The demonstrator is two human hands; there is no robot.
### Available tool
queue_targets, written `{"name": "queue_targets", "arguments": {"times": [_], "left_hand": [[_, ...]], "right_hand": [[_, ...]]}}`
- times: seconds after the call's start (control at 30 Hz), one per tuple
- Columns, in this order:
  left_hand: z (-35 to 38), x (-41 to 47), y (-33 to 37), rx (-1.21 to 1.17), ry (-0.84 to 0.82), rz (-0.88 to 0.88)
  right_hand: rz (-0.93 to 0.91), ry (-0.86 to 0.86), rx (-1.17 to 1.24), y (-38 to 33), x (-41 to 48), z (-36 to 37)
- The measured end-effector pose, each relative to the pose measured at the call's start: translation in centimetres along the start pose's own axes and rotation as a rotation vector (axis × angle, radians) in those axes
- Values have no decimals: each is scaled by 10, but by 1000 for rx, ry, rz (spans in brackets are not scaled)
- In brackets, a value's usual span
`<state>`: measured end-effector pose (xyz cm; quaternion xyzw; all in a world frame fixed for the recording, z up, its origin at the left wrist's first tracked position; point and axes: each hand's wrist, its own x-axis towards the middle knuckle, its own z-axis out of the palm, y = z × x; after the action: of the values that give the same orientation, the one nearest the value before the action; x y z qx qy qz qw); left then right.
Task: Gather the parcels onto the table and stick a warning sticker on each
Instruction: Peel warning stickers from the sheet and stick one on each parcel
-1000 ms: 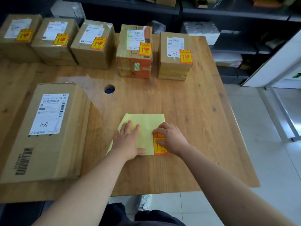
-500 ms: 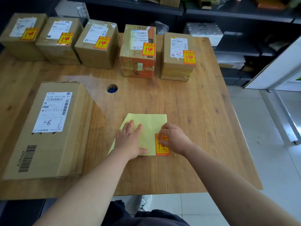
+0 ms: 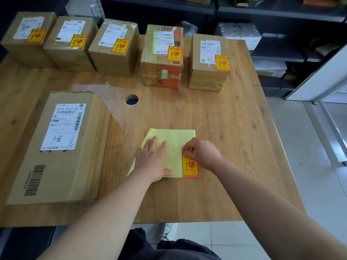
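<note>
The last warning sticker (image 3: 190, 167), orange-red with a yellow panel, lies at the near right corner of the yellow backing sheet (image 3: 174, 139), which rests flat on the wooden table (image 3: 225, 119). The right hand (image 3: 201, 152) has its fingers curled and its fingertips pinch the sticker's upper edge. The left hand (image 3: 153, 162) lies on the sheet's left half with fingers straight and slightly spread, pressing it down; the thumb points toward the sticker and stops just short of it.

Well to the left of the sheet lies a large flat parcel (image 3: 56, 156), carrying a white shipping label and a printed barcode. Between that parcel and the far side of the sheet is a round cable hole (image 3: 132, 99) in the tabletop.

Far beyond the sheet stands a row of five smaller parcels (image 3: 114, 59), each bearing a shipping label and a warning sticker on top; the fourth has orange printed sides. Behind them are dark shelves (image 3: 277, 55) holding boxes. To the sheet's right, past the table edge, is a pale tiled floor (image 3: 309, 147). A white shoe (image 3: 170, 230) shows below the near edge.
</note>
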<state>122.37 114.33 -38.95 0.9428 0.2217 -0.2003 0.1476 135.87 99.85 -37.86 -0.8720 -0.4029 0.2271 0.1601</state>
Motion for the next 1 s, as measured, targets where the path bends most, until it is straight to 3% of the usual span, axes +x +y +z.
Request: {"name": "queue_targets", "arguments": {"times": [0.3, 0.43, 0.5, 0.6, 0.7, 0.83, 0.93, 1.0], "left_hand": [[3, 1, -1, 0, 10, -9], [2, 0, 0, -50, 17, -46], [2, -5, 3, -166, 108, -182], [-1, -9, 3, -504, 253, -358], [-14, -7, 5, -849, 239, -321], [-34, -7, -4, -1080, 195, -301], [-45, -14, -12, -847, 326, -334], [-45, -25, -10, -617, 524, -381]], "right_hand": [[-56, 4, -123, -6, 9, 4], [145, 193, 162, 1, 1, 8], [303, 287, 266, 8, -8, 8], [364, 236, 351, 10, -19, 11], [375, 241, 512, 3, -24, 8], [442, 197, 877, -4, -25, -2], [447, 207, 1048, -14, -26, -10], [478, 260, 1163, -21, -25, -15]]}}
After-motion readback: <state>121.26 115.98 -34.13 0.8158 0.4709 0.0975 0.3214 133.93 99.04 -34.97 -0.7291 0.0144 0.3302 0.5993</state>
